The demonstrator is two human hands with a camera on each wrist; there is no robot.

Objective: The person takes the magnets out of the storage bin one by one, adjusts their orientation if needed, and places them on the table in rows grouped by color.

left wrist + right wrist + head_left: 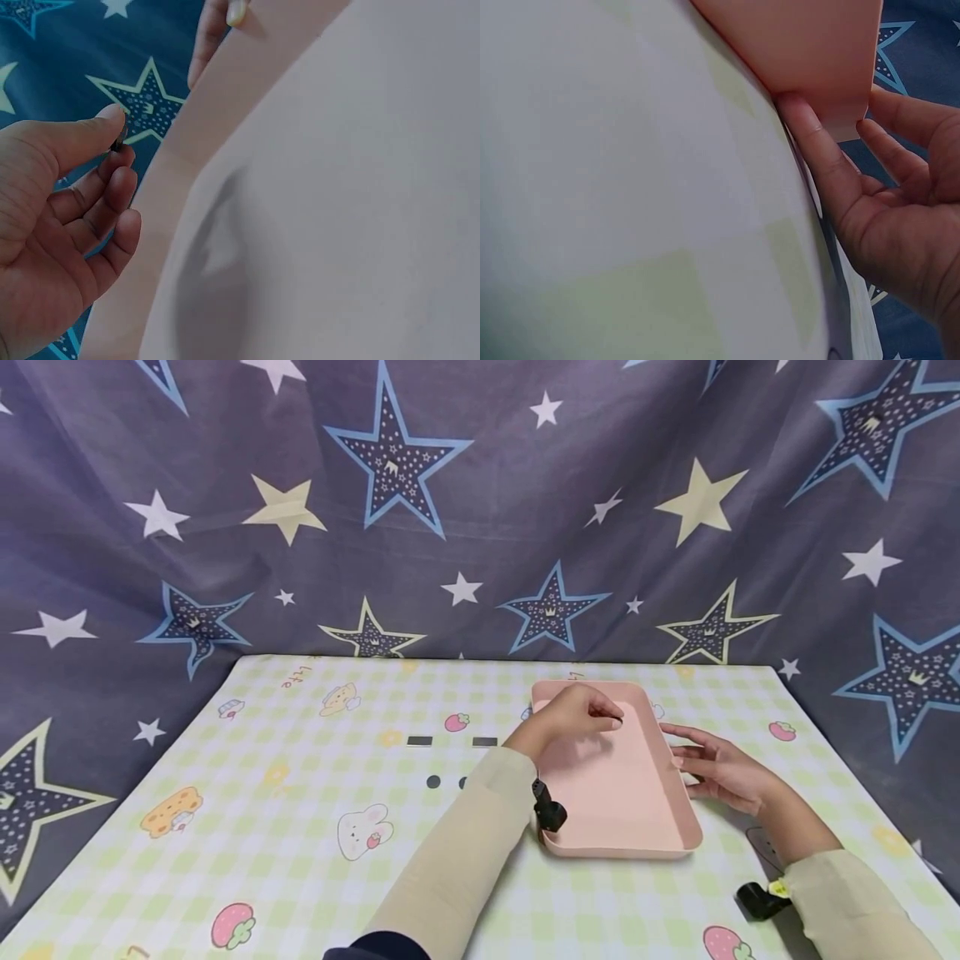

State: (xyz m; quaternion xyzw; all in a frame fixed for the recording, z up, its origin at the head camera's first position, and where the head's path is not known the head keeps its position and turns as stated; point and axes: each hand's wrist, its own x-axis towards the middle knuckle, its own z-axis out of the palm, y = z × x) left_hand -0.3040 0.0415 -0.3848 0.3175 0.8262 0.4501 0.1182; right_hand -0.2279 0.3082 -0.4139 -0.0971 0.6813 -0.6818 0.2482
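Note:
A shallow pink tray point(622, 841) lies on the table. Over its inside, my left hand point(573, 714) pinches a small dark piece point(120, 139) between thumb and fingertip. Most of that piece is hidden by the fingers, and I cannot tell its exact shape. My right hand point(723, 768) is at the tray's right side, fingers spread and fairly straight. In the right wrist view, its thumb and fingertips touch the outside of the pink wall point(810, 52).
Left of the tray lie two dark rectangular pieces, one farther left point(420, 742) and one nearer point(484, 742). In front of them are a dark disc point(433, 782) and another disc point(462, 782) partly behind the left sleeve. A starry curtain point(480, 527) hangs behind the checkered tablecloth point(300, 868).

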